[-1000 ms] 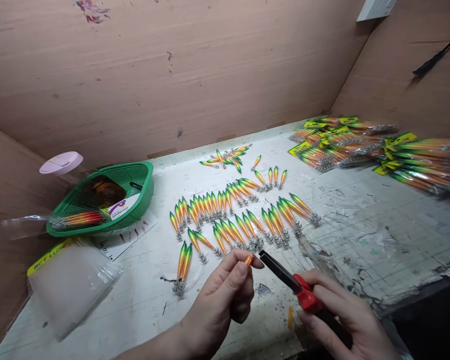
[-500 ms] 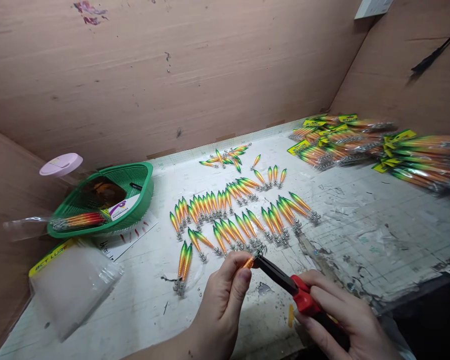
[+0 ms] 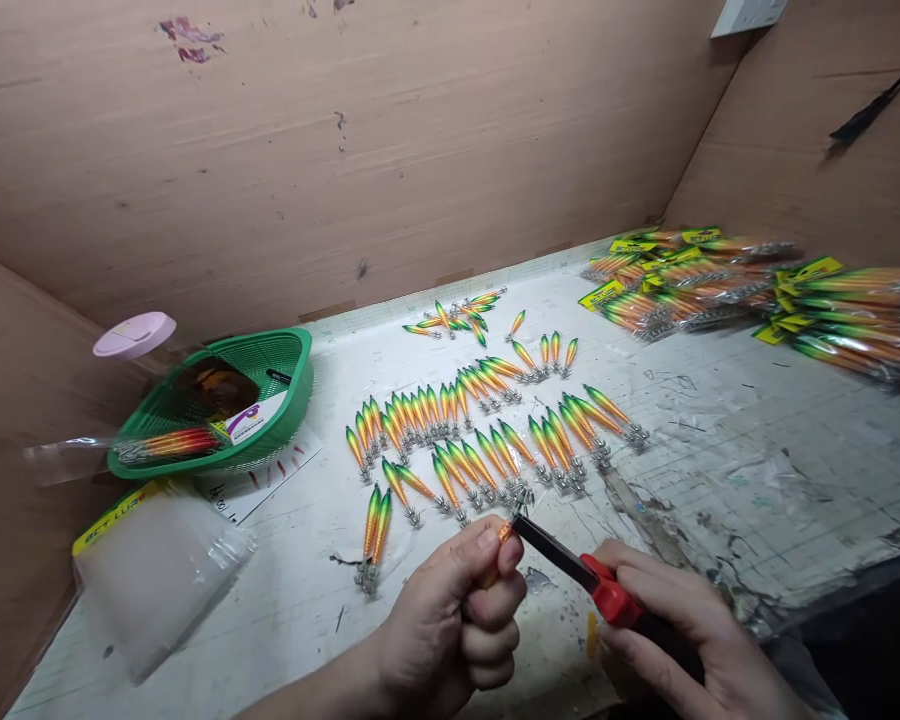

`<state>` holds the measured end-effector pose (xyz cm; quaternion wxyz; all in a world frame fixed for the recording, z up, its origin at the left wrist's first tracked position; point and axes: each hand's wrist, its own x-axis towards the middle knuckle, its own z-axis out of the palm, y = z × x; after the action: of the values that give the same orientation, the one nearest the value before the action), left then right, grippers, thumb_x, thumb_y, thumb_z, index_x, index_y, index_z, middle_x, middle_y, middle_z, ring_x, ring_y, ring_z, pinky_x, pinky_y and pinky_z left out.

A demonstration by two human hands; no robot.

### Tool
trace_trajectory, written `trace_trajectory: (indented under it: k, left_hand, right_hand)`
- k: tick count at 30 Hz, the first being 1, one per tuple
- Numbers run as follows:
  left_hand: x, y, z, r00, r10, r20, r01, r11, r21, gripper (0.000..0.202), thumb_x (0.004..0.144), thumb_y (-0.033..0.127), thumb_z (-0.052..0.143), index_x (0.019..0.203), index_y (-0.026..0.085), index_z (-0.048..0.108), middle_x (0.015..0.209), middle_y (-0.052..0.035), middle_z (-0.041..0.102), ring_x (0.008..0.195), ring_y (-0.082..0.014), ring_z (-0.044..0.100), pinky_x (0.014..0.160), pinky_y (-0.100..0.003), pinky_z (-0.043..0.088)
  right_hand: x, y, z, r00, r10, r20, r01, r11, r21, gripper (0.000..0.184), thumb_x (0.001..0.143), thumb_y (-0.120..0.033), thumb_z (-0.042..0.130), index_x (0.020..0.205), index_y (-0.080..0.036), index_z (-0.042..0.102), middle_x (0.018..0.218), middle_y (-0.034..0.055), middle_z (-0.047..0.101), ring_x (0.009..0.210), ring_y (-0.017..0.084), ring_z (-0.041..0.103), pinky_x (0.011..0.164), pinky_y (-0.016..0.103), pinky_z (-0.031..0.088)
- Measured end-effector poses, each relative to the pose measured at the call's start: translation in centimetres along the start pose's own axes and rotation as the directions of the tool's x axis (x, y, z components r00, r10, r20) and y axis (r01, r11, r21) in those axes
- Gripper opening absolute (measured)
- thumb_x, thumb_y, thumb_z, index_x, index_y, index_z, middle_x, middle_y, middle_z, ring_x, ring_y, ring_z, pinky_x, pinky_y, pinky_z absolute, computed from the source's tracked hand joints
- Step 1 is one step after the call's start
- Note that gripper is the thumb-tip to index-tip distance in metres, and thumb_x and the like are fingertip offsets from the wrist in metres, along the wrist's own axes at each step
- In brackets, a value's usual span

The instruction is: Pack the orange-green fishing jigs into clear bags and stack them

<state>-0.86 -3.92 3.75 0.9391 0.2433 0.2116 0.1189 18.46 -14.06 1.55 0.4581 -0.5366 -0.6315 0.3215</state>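
My left hand (image 3: 465, 610) is closed around an orange squid jig (image 3: 505, 533), whose hook crown points up and away past the fingertips. Most of the jig's body is hidden inside the fingers. In my right hand (image 3: 675, 630) are long-nose pliers (image 3: 611, 592) with red and black handles. Their dark jaws reach the hook end of the jig, right by my left fingertips. Just beyond, green, yellow and orange squid jigs (image 3: 495, 450) lie in rough rows with their hooks toward me. Two more jigs (image 3: 376, 525) lie side by side left of my left hand.
At left, a green basket (image 3: 300, 400) holds a packet of red-orange jigs (image 3: 169, 441); a pink-lidded container (image 3: 135, 335) stands beside it. Clear plastic bags (image 3: 165, 580) lie in front. Bagged jigs (image 3: 720, 285) are piled at back right. Loose jigs (image 3: 457, 318) lie near the back wall.
My left hand has turned and its fingers have curled more tightly around the jig, hiding more of its body. The plier jaws stay at the hook end. The view has shifted slightly.
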Motion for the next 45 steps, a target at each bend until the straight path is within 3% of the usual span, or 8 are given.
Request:
trace_trajectory:
  k: [8, 11, 21, 25, 28, 31, 35, 45]
  left_hand:
    - [0.1, 0.3, 0.5, 0.999, 0.044, -0.018, -0.042, 0.997, 0.061, 0.034, 0.087, 0.049, 0.059, 0.08, 0.022, 0.04, 0.049, 0.014, 0.022, 0.037, -0.0025, 0.004, 0.035, -0.013, 0.01]
    - [0.1, 0.3, 0.6, 0.995, 0.077, -0.058, -0.069, 0.989, 0.129, 0.035, 0.088, 0.049, 0.059, 0.078, 0.021, 0.041, 0.05, 0.0131, 0.022, 0.039, -0.0031, 0.007, 0.037, -0.014, 0.011]
    - [-0.2, 0.5, 0.4, 0.98, 0.186, -0.073, -0.151, 0.929, 0.337, 0.034, 0.089, 0.048, 0.057, 0.077, 0.019, 0.045, 0.053, 0.0099, 0.029, 0.043, -0.0049, 0.018, 0.039, -0.017, 0.014]
    - [-0.1, 0.8, 0.1, 0.992, 0.12, -0.043, -0.104, 0.958, 0.266, 0.033, 0.089, 0.048, 0.056, 0.077, 0.02, 0.042, 0.053, 0.011, 0.025, 0.042, -0.0047, 0.012, 0.039, -0.017, 0.01]
    - [0.2, 0.8, -0.1, 0.997, 0.071, -0.027, -0.066, 0.982, 0.175, 0.034, 0.089, 0.049, 0.055, 0.076, 0.021, 0.041, 0.052, 0.0119, 0.02, 0.042, -0.0045, 0.007, 0.04, -0.018, 0.008]
    - [0.3, 0.8, -0.2, 0.995, 0.092, -0.027, -0.087, 0.983, 0.162, 0.037, 0.089, 0.051, 0.053, 0.073, 0.019, 0.042, 0.053, 0.0106, 0.023, 0.043, -0.0043, 0.011, 0.042, -0.018, 0.01]
    - [0.3, 0.8, 0.1, 0.989, 0.137, -0.054, -0.126, 0.977, 0.173, 0.033, 0.089, 0.042, 0.054, 0.07, 0.018, 0.044, 0.054, 0.0074, 0.032, 0.045, -0.0052, 0.02, 0.046, -0.02, 0.014]
    - [0.3, 0.5, 0.0, 0.985, 0.149, -0.083, -0.131, 0.973, 0.192, 0.038, 0.087, 0.048, 0.056, 0.066, 0.019, 0.042, 0.051, 0.0095, 0.023, 0.045, -0.0062, 0.013, 0.046, -0.022, 0.011]
  right_hand:
    - [0.4, -0.3, -0.2, 1.0, -0.021, 0.017, 0.023, 0.995, -0.095, 0.022, 0.092, -0.03, 0.051, 0.075, -0.021, 0.061, 0.074, 0.0034, 0.061, 0.071, 0.017, 0.064, 0.06, 0.023, 0.053]
    - [0.2, -0.9, -0.6, 0.999, -0.039, -0.011, 0.037, 0.987, -0.156, 0.019, 0.089, -0.03, 0.055, 0.072, -0.023, 0.06, 0.071, 0.0027, 0.061, 0.071, 0.018, 0.066, 0.058, 0.021, 0.054]
    - [0.4, -1.1, -2.3, 0.991, -0.117, 0.066, 0.13, 0.965, -0.228, 0.011, 0.087, -0.024, 0.057, 0.078, -0.025, 0.063, 0.076, 0.0035, 0.067, 0.073, 0.019, 0.068, 0.058, 0.022, 0.056]
    - [0.7, -0.9, -2.4, 0.984, -0.157, 0.085, 0.173, 0.958, -0.228, 0.011, 0.086, -0.02, 0.057, 0.077, -0.023, 0.061, 0.072, 0.0029, 0.065, 0.068, 0.016, 0.066, 0.057, 0.02, 0.054]
    - [0.8, -0.9, -2.3, 0.99, -0.116, 0.079, 0.131, 0.964, -0.231, 0.011, 0.087, -0.022, 0.057, 0.08, -0.021, 0.064, 0.075, 0.0036, 0.065, 0.069, 0.016, 0.066, 0.06, 0.02, 0.055]
    - [0.9, -1.1, -2.2, 0.994, -0.104, 0.018, 0.105, 0.963, -0.25, 0.009, 0.085, -0.024, 0.06, 0.078, -0.022, 0.066, 0.08, 0.0049, 0.066, 0.078, 0.019, 0.068, 0.063, 0.021, 0.056]
    - [1.2, -1.4, -2.0, 0.991, -0.109, 0.083, 0.127, 0.957, -0.259, 0.008, 0.085, -0.021, 0.06, 0.08, -0.022, 0.066, 0.08, 0.0044, 0.067, 0.075, 0.017, 0.068, 0.064, 0.021, 0.057]
    - [1.1, -1.5, -2.2, 0.985, -0.115, 0.131, 0.148, 0.949, -0.278, 0.012, 0.089, -0.022, 0.055, 0.082, -0.021, 0.065, 0.079, 0.0045, 0.065, 0.075, 0.017, 0.068, 0.064, 0.02, 0.057]
